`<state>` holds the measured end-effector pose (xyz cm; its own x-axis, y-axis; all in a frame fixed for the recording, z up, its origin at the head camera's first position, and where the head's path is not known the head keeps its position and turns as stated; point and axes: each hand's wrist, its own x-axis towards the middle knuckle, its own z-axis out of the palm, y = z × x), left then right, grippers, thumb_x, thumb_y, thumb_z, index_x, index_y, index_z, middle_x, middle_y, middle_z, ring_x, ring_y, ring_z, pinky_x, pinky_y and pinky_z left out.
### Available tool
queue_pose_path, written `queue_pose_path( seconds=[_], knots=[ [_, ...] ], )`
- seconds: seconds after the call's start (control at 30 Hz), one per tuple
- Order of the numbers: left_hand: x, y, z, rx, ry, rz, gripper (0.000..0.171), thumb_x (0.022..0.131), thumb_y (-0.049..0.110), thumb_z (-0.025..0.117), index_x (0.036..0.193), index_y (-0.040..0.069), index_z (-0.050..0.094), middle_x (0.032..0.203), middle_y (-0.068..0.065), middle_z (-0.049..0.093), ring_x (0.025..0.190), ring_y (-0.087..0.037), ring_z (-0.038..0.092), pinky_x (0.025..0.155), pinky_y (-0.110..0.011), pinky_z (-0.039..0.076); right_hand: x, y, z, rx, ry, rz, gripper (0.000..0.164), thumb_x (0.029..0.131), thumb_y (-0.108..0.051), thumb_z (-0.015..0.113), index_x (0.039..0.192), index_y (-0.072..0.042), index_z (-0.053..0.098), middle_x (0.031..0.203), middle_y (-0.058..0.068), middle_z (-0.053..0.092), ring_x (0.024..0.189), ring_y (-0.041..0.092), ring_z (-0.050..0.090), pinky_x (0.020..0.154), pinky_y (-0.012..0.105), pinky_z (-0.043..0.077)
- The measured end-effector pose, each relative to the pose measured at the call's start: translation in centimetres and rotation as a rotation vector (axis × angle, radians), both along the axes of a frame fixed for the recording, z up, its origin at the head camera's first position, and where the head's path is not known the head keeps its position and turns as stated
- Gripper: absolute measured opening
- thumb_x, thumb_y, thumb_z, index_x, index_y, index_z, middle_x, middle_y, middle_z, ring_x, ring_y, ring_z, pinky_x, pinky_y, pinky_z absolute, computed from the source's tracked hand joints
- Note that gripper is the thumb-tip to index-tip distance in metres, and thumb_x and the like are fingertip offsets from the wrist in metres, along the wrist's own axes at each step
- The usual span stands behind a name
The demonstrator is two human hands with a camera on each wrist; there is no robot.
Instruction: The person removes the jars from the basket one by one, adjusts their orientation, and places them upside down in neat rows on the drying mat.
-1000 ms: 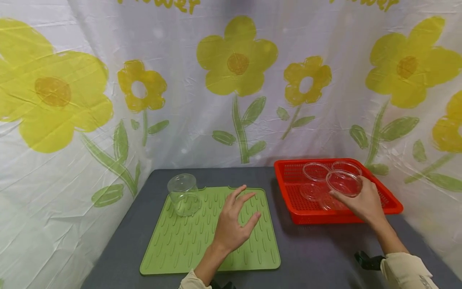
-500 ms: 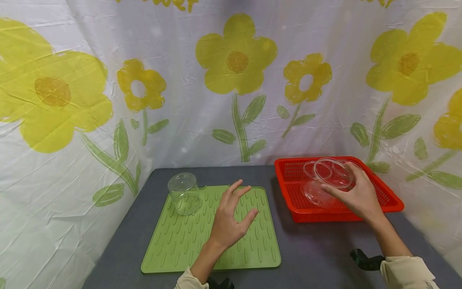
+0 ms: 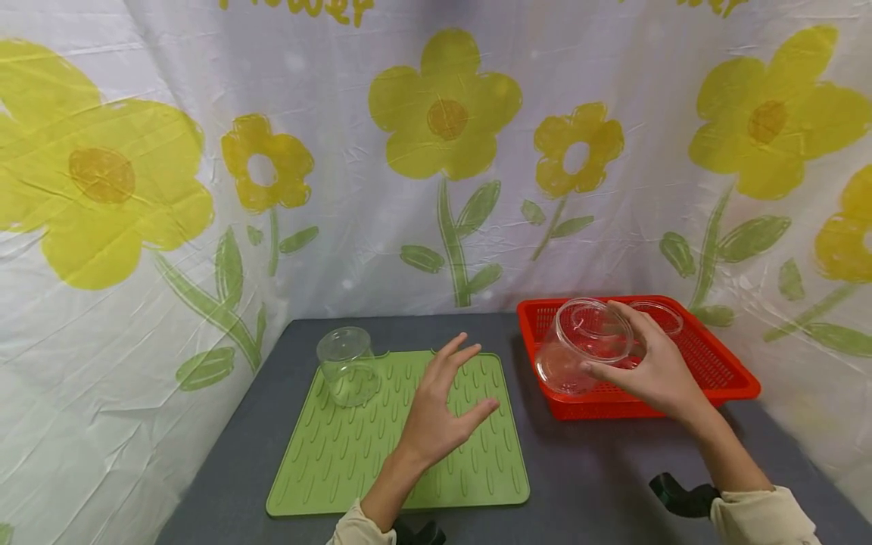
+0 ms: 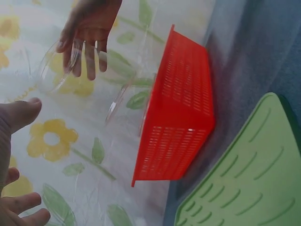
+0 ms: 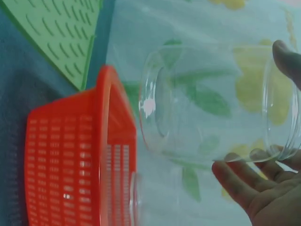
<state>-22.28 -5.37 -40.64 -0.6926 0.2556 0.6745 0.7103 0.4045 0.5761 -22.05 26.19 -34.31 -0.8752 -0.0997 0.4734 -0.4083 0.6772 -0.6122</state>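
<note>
My right hand (image 3: 657, 371) grips a clear cylindrical jar (image 3: 562, 363) by its rim end, thumb on one side and fingers on the other. The jar is tilted and overlaps the left part of the red basket (image 3: 579, 409) in the head view. In the right wrist view the whole jar (image 5: 197, 103) shows above the basket's edge, with fingers curved round its rim. My left hand (image 3: 436, 424) hovers over the green mat (image 3: 313, 484), fingers spread and holding nothing. A second clear jar (image 3: 347, 371) stands upright at the mat's far left corner.
Inside the basket are more clear jars, one with its rim (image 3: 671, 316) showing behind my right hand. The basket and mat rest on a dark grey table (image 3: 579, 484). A flower-printed curtain (image 3: 341, 250) hangs behind the table.
My right hand has raised the jar from among the others in the basket and moved it left, tilting it. My left hand has barely moved, and the jar on the mat is unchanged.
</note>
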Motion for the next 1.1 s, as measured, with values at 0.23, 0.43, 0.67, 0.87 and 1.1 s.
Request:
queue_pose_path(
  seconds=[0.23, 0.43, 0.67, 0.87, 1.1],
  knots=[
    [0.1, 0.5, 0.6, -0.018, -0.089, -0.054, 0.090, 0.079, 0.028, 0.089, 0.155, 0.030, 0.041, 0.165, 0.005, 0.034, 0.152, -0.027, 0.036, 0.110, -0.060, 0.045, 0.5, -2.5, -0.5, 0.005, 0.046, 0.081, 0.096, 0.074, -0.028, 0.093, 0.154, -0.015, 0.043, 0.142, 0.010, 0.055, 0.119, 0.025, 0.054, 0.087, 0.014, 0.051],
    [0.4, 0.9, 0.9, -0.057, -0.179, -0.083, 0.107, 0.074, 0.031, 0.093, 0.160, 0.031, 0.031, 0.167, 0.006, 0.031, 0.153, -0.025, 0.034, 0.115, -0.058, 0.041, 1.0, -4.2, -0.9, 0.032, 0.034, 0.178, 0.099, 0.070, -0.031, 0.096, 0.153, -0.019, 0.044, 0.138, 0.004, 0.058, 0.123, 0.026, 0.056, 0.096, 0.044, 0.057],
    [0.6, 1.3, 0.7, -0.041, -0.275, -0.106, 0.116, 0.070, 0.034, 0.095, 0.161, 0.041, 0.022, 0.164, 0.008, 0.035, 0.150, -0.025, 0.038, 0.114, -0.059, 0.042, 1.2, -5.5, -1.3, 0.049, 0.026, 0.292, 0.100, 0.069, -0.033, 0.096, 0.153, -0.020, 0.044, 0.140, 0.003, 0.058, 0.121, 0.023, 0.060, 0.096, 0.048, 0.057],
    [0.8, 1.3, 0.3, -0.034, -0.307, -0.157, 0.114, 0.072, 0.035, 0.094, 0.160, 0.044, 0.021, 0.163, 0.010, 0.036, 0.144, -0.021, 0.047, 0.113, -0.053, 0.045, 1.3, -6.1, -2.0, 0.046, 0.021, 0.327, 0.098, 0.070, -0.034, 0.095, 0.153, -0.019, 0.044, 0.137, 0.003, 0.059, 0.119, 0.019, 0.059, 0.097, 0.043, 0.057],
    [0.6, 1.2, -0.1, -0.017, -0.297, -0.248, 0.115, 0.074, 0.026, 0.093, 0.161, 0.039, 0.019, 0.164, 0.003, 0.037, 0.143, -0.022, 0.049, 0.113, -0.046, 0.045, 1.3, -6.6, -2.4, 0.043, 0.029, 0.343, 0.099, 0.071, -0.034, 0.095, 0.154, -0.022, 0.043, 0.140, 0.002, 0.059, 0.124, 0.020, 0.057, 0.097, 0.050, 0.057]
  ],
)
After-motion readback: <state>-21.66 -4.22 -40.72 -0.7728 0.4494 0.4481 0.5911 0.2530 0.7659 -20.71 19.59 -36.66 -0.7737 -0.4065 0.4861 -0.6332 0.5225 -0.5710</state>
